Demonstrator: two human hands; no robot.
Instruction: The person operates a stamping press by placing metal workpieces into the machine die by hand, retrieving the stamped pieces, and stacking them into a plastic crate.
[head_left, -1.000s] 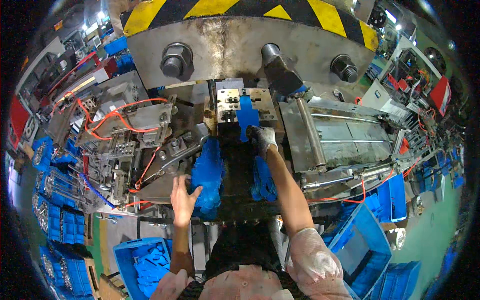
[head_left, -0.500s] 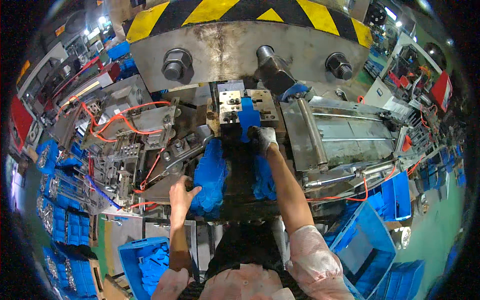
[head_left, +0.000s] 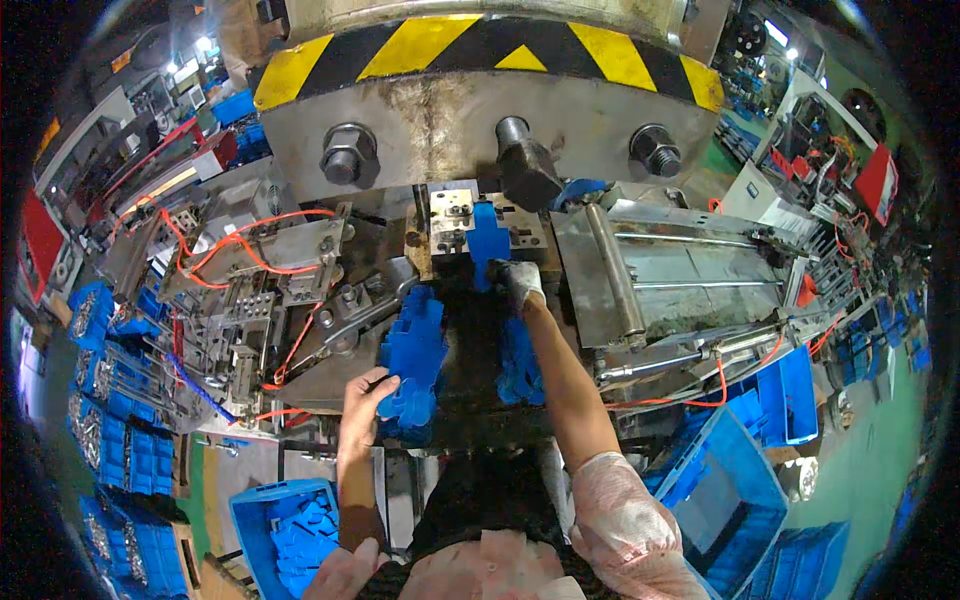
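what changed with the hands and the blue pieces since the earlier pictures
The left hand has closed its spread fingers and thumb together at the edge of the left blue stack, seemingly pinching it. The striped beam sits lower in the picture, but the view shifted too. The gloved right hand stayed at the lower end of the blue piece on the metal block.

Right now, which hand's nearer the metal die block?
Right. Right hand: just in front of the metal die block; left hand: farther off, at the left blue stack.
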